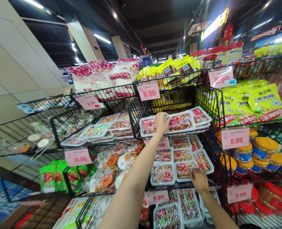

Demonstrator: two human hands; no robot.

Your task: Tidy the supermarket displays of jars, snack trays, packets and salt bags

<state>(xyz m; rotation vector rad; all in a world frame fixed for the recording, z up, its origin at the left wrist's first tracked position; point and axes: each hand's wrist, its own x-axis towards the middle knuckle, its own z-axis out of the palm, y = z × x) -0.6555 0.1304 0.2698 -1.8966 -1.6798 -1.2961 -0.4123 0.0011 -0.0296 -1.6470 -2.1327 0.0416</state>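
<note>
Your left hand [161,123], near the centre of the frame, lies over the neighbouring edges of the left upper tray [147,126] and the middle upper tray [181,122], packs of small pieces with red labels. Its fingers bend over the rim; whether this grip pinches cannot be told. A firm, level hold on the rigid edge should serve better than pressing on the top.

Right of that, lower down, your right hand [200,178] has its fingers curled at the right edge of a lower tray [184,170], below centre. You cannot tell from this view whether that grip pinches or merely rests. A light touch on the rim would spare the trays packed beside it.

Around you, from the left: green packets [51,176] at lower left, then clear-wrapped round packs [112,160] left of your forearm. The front of the black wire basket [211,88] stands before the upper trays, so a tray would need raising to clear it. A pink price tag [158,143] hangs just below your left hand. At the right edge sit yellow packets [266,103], with yellow-lidded jars [266,144] and red-lidded jars [273,190] beneath
</note>
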